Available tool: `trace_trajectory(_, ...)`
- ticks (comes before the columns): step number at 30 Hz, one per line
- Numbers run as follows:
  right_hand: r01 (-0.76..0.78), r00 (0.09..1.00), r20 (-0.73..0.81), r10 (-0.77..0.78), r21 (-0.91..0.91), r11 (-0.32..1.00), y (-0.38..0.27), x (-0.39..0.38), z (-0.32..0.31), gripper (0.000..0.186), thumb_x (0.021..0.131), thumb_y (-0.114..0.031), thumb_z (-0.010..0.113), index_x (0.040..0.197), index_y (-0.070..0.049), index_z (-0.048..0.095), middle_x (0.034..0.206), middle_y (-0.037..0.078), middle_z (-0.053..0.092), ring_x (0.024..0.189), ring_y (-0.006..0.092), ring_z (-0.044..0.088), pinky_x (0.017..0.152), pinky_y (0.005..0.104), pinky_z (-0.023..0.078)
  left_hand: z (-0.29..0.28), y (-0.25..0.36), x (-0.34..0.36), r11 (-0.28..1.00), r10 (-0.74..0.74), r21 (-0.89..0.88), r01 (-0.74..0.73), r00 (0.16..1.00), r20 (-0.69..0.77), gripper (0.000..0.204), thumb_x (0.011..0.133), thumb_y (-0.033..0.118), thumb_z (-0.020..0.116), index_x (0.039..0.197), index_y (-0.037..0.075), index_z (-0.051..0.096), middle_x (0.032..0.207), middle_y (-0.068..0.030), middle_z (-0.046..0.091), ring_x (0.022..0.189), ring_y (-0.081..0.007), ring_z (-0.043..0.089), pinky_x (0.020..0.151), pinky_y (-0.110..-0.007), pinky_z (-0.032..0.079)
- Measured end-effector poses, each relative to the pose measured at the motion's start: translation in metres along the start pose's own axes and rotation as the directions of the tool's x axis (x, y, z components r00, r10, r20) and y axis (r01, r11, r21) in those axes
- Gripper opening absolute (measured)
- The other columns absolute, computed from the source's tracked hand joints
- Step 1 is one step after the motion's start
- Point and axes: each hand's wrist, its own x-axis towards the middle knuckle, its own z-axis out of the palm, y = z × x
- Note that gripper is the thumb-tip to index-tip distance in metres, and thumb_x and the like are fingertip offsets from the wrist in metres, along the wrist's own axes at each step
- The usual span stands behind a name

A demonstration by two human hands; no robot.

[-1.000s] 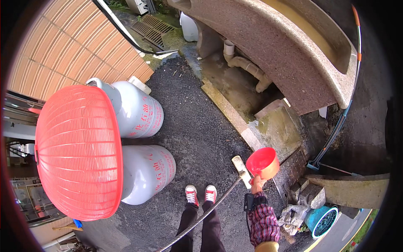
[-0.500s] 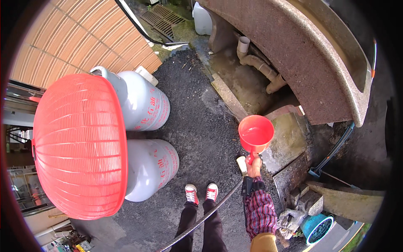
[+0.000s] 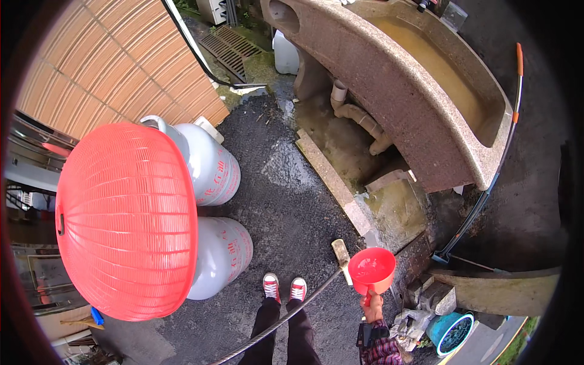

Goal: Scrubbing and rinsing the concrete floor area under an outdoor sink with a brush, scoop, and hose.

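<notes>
My right hand [image 3: 373, 305] grips the handle of a red plastic dipper [image 3: 372, 269] near the bottom centre-right, its bowl upward. Beside the dipper lies the pale head [image 3: 340, 258] of a long-handled brush or squeegee; its metal pole [image 3: 278, 321] slants down to the lower edge. My left hand is out of view. A glistening wet patch [image 3: 280, 164] lies on the dark asphalt beyond my red shoes [image 3: 271, 286].
Grey gas cylinders [image 3: 213, 170], topped by a red basket-like cover [image 3: 121, 219], stand left. Upper right is a stone trough [image 3: 426, 97] above a pipe [image 3: 365, 121] and raised edging [image 3: 331, 176]. A long tool [image 3: 517, 85], blocks [image 3: 438, 298] and a turquoise bucket [image 3: 450, 334] line the right.
The dipper went forward at half a second ago and is now lower, back toward me. The wet patch on the asphalt has spread into a larger splash.
</notes>
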Motion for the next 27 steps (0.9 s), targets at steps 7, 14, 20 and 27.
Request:
trace_trajectory(7,0.365,0.93,0.031,-0.366,-0.178,0.914,0.02,0.012,0.138,0.058,0.077,-0.021,0.049,0.121,-0.009,0.013,0.081,0.006,0.048,0.046,0.0124,0.042,0.035,0.0276,0.036,-0.005,-0.009,0.011,0.977,0.172,0.138,-0.165,0.984,-0.039,0.024,0.063,0.009,0.069,0.085,0.001,0.061,0.077,-0.0133,0.061,0.068,-0.0254,0.059,0.058,-0.032,0.047)
trace_trajectory(14,0.423,0.549,-0.096,-0.83,-0.825,0.375,0.017,0.015,0.287,0.048,0.072,-0.022,0.047,0.106,0.005,0.025,0.084,0.03,0.051,0.075,0.0423,0.053,0.065,0.0483,0.043,-0.006,-0.011,0.022,1.0,0.022,-0.001,-0.022,1.0,0.0,0.022,0.065,0.007,0.067,0.086,0.001,0.061,0.078,-0.0138,0.061,0.068,-0.0251,0.059,0.059,-0.03,0.046)
trace_trajectory(20,0.283,0.466,-0.344,-0.815,-0.815,0.506,-0.005,0.032,0.187,0.039,0.073,-0.021,0.047,0.097,0.002,0.025,0.079,0.03,0.051,0.074,0.0435,0.053,0.064,0.0485,0.044,-0.019,0.015,0.037,0.987,0.095,0.129,-0.095,0.995,0.011,0.022,0.064,0.009,0.066,0.085,0.004,0.062,0.08,-0.0133,0.061,0.069,-0.0268,0.058,0.06,-0.032,0.045)
trace_trajectory(27,0.745,0.377,-0.39,-0.84,-0.41,0.525,-0.105,-0.093,0.038,0.03,0.077,-0.024,0.052,0.087,-0.005,0.031,0.071,0.01,0.04,0.052,0.0163,0.043,0.043,0.0288,0.04,-0.013,0.014,0.039,0.912,0.284,0.344,-0.223,0.948,-0.14,0.023,0.068,0.024,0.059,0.088,0.014,0.061,0.073,-0.0109,0.06,0.066,-0.0312,0.057,0.057,-0.04,0.045)
